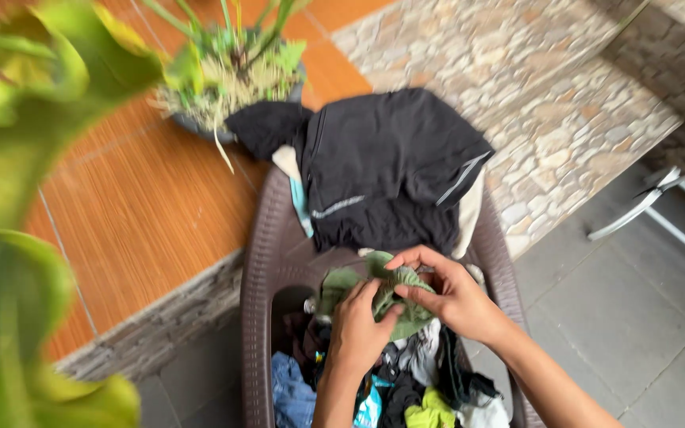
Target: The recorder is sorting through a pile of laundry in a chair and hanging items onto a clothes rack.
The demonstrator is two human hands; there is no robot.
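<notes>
Two hands work over one brown laundry basket [257,285]. The left hand [356,326] and right hand [457,295] both pinch one green cloth [374,297], held just above the basket's middle; each grip is closed on it, fingers curled into the fabric. One black garment [394,170] w/ thin grey stripes hangs over the basket's far rim. Inside the basket, below the hands, lies a pile of mixed clothes [406,392] (blue, black, white, yellow-green; too jumbled to count). One potted plant [231,71] sits past the basket's far rim, on the orange tile floor [152,214]. Big blurry green leaves [17,158] fill the view left of the basket. One white frame [660,202] stands well to the right of it.
</notes>
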